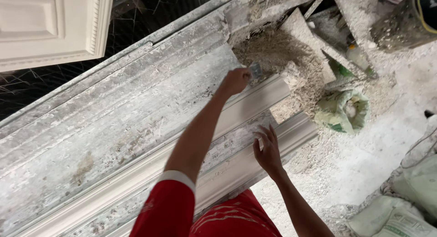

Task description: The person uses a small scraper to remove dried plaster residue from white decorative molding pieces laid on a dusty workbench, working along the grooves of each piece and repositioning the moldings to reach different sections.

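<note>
A: Fig. 1, head view. Fingers first?

B: Left hand (235,81): fingers curled tight round a small scraper (256,70), grey blade sticking out past the knuckles, held at the far end of the moulding. Right hand (267,150): fingers spread apart, tips resting flat on the moulding's near edge, nothing gripped.

A: The moulding itself?

B: Long plaster cornice moulding (255,98), white w/ stepped ridges running lengthwise, grey smears & dust along the grooves. Lies diagonal, lower left to upper right, on a worn, plaster-crusted workbench (114,109). Its end overhangs the bench edge, approx. under both hands.

A: Surroundings?

B: Red sleeve on left arm. Beyond the scraper, a heap of plaster rubble (277,50) on the bench end. Green-and-white sack (343,110), open, on the dusty floor to the right; more sacks (400,219) at lower right. White panelled casting (50,25) at upper left.
</note>
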